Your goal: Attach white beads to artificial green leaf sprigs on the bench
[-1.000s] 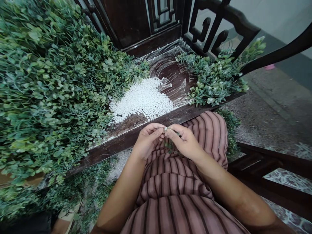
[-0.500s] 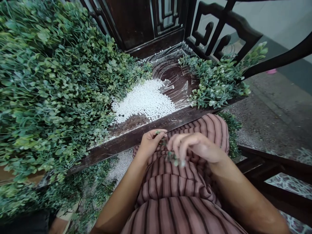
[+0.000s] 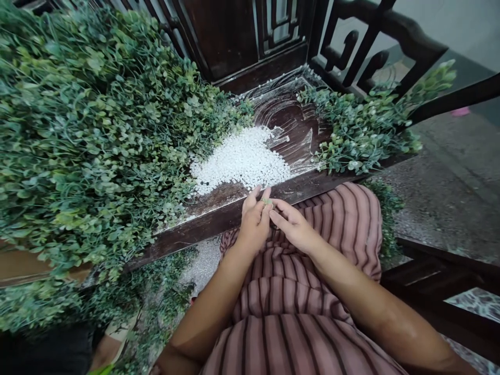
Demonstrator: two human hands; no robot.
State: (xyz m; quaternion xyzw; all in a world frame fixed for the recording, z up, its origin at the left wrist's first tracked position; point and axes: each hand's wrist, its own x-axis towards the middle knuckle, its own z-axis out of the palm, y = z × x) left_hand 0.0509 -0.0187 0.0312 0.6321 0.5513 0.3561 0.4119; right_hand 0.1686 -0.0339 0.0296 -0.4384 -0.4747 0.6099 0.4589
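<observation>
My left hand [image 3: 254, 219] is closed, pinching a small green leaf sprig [image 3: 266, 201] between thumb and fingers, above my lap by the bench edge. From the right, my right hand [image 3: 294, 225] meets it, thumb and forefinger closed at the same sprig; their tips partly hide it. Just beyond the hands, a pile of small white beads [image 3: 242, 159] is spread on the dark wooden bench [image 3: 287, 117]. A thick heap of green artificial foliage [image 3: 117, 135] covers the bench's left side.
A smaller bunch of artificial foliage [image 3: 355, 127] lies at the bench's right end, beside the carved armrest [image 3: 347, 47]. More greenery [image 3: 164, 291] hangs or lies below the front edge. At lower left, part of another person's leg [image 3: 103, 351] shows. A dark wooden frame [image 3: 437, 281] stands at right.
My right hand, blurred and holding green bits over my lap before, has moved up and now meets my left hand at the sprig. The view has shifted slightly left.
</observation>
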